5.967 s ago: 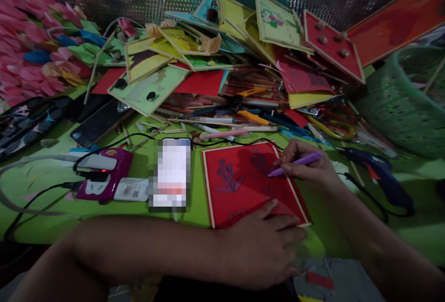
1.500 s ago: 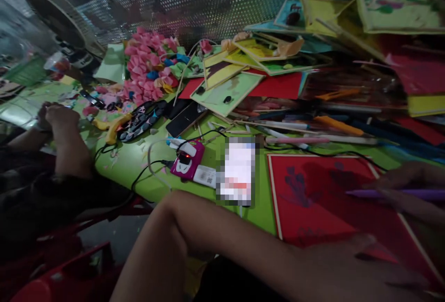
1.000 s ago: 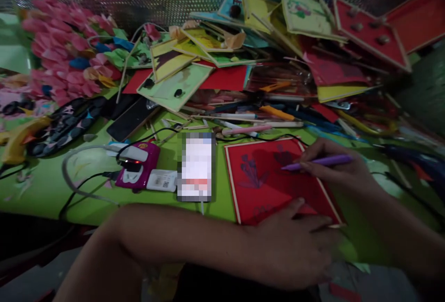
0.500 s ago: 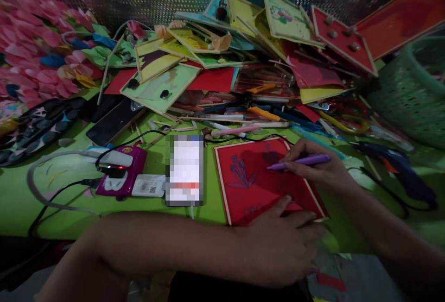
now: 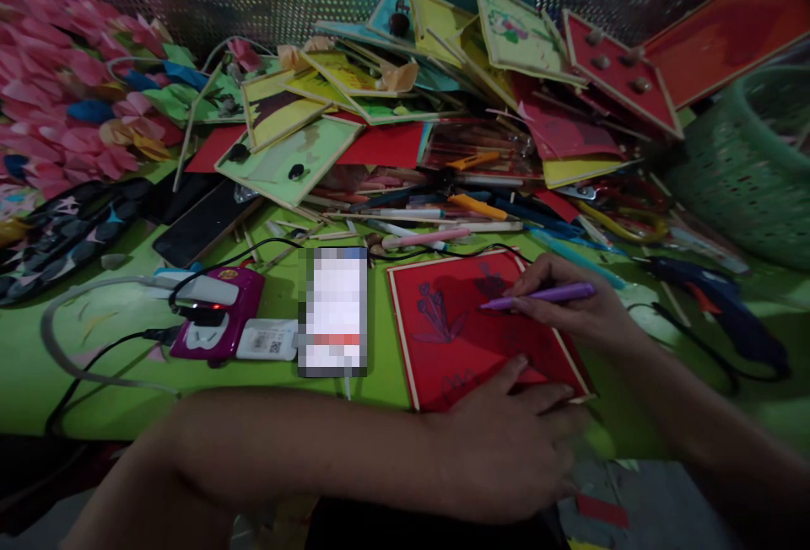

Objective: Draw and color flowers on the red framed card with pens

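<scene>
A red card (image 5: 425, 369) framed with thin wooden sticks lies on the green tabletop. Purple flower drawings (image 5: 438, 314) show on its left half, and a darker flower is at its upper right. My right hand (image 5: 557, 301) grips a purple felt-tip pen (image 5: 550, 294), its tip at the card near the upper-right flower; whether it touches cannot be told. My left hand (image 5: 519, 432) lies flat across the card's lower edge, fingers spread, hiding its lower right corner. Left of the card lies a phone (image 5: 333, 310) with its screen lit and blurred.
A magenta power socket (image 5: 253, 297) with plugs and cables sits at left. Framed craft cards (image 5: 297, 158), pens (image 5: 427, 238) and scissors crowd the back. At right are a blue glue gun (image 5: 727, 305) and a green basket (image 5: 727, 187); pink paper flowers (image 5: 56, 78) fill the far left.
The pen and my right hand have shifted very slightly left, along with the whole view. My left hand stays in place on the card.
</scene>
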`<state>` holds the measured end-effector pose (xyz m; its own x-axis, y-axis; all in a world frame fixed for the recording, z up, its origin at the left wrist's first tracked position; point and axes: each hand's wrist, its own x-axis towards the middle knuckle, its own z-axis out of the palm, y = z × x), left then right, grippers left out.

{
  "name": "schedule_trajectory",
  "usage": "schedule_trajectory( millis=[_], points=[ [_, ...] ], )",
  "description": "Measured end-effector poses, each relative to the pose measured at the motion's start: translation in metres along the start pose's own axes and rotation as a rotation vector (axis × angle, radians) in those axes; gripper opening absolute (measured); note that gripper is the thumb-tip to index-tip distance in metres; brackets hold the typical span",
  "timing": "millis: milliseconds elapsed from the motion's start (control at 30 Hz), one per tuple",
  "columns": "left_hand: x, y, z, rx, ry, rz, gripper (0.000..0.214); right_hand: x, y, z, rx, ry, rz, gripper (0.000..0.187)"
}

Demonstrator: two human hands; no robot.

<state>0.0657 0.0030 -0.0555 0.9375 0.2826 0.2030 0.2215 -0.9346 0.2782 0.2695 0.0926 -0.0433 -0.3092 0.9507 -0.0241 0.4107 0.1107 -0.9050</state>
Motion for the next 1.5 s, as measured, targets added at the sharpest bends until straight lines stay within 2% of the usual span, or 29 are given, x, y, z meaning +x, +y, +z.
schedule_trajectory(
  millis=[1100, 1500],
  points=[
    [-0.001, -0.001, 0.003, -0.023, 0.0, 0.008, 0.044, -0.002, 0.004, -0.012, 0.015, 0.063, 0.025, 0.023],
    [-0.002, -0.002, 0.003, -0.004, 0.013, 0.013, 0.043, -0.001, -0.012, -0.009, 0.019, 0.093, 0.003, 0.024]
  ],
)
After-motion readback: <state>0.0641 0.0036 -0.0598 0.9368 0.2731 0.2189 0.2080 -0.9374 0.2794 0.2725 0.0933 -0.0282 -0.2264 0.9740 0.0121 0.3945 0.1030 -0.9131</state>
